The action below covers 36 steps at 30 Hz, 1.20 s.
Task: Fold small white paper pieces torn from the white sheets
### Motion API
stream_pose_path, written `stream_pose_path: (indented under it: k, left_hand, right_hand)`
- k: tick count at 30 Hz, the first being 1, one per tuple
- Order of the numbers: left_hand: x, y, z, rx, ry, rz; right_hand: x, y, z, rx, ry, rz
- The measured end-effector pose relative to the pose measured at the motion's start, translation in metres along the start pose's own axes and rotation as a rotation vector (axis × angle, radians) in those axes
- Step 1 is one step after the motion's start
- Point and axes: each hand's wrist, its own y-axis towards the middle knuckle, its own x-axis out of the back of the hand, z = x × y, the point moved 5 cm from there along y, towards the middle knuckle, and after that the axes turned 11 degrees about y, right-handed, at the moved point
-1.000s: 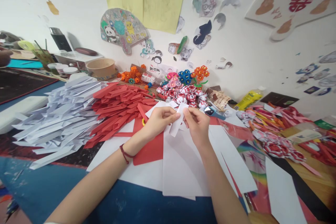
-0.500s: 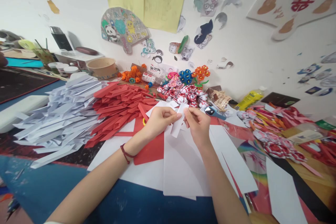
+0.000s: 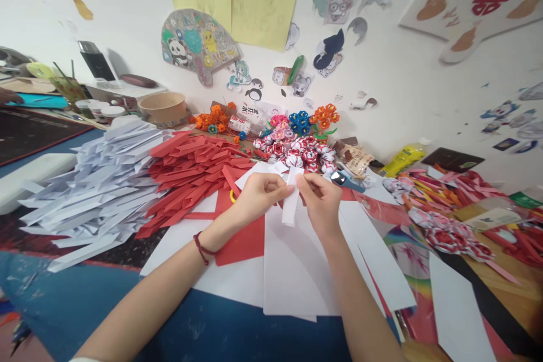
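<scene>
With the fingers of both our left hand (image 3: 259, 197) and right hand (image 3: 321, 201) we pinch a white paper strip (image 3: 291, 210), seemingly mid-fold, so creasing next calls for even pressure.

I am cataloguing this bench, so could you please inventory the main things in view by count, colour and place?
Held paper strip: one, white, centre
Folded paper strips: two piles, white and red, left
Paper sheets: several, white and red, front centre
Rosettes: many, red and white, centre back and right
Small flowers: many, orange, pink and blue, back
Bowl: one, tan, back left
Flask: one, black, back left
Fan-shaped boards: two, multicoloured, wall
Bracelet: one, dark red, left wrist
Left hand: one, bare, on strip
Right hand: one, bare, on strip
</scene>
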Motion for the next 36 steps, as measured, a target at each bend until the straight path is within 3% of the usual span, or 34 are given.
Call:
stream_pose_path:
  k: [6,10,20,29,36]
  left_hand:
    - [-0.002,0.001,-0.002,-0.064,0.033,0.005]
    - [-0.002,0.001,0.000,-0.060,0.029,0.009]
    - [-0.011,-0.001,0.006,-0.039,0.023,0.152]
    - [-0.008,-0.002,0.002,-0.113,0.247,0.114]
    - [-0.004,0.001,0.004,-0.128,0.310,0.035]
  right_hand:
    - [0.001,-0.002,-0.001,0.008,-0.007,-0.038]
    - [-0.001,-0.006,0.001,0.056,-0.063,-0.130]
    - [0.014,-0.004,-0.004,0.056,-0.040,-0.387]
    - [0.019,0.000,-0.018,0.024,0.066,-0.441]
    - [0.021,0.006,-0.021,-0.010,0.086,-0.355]
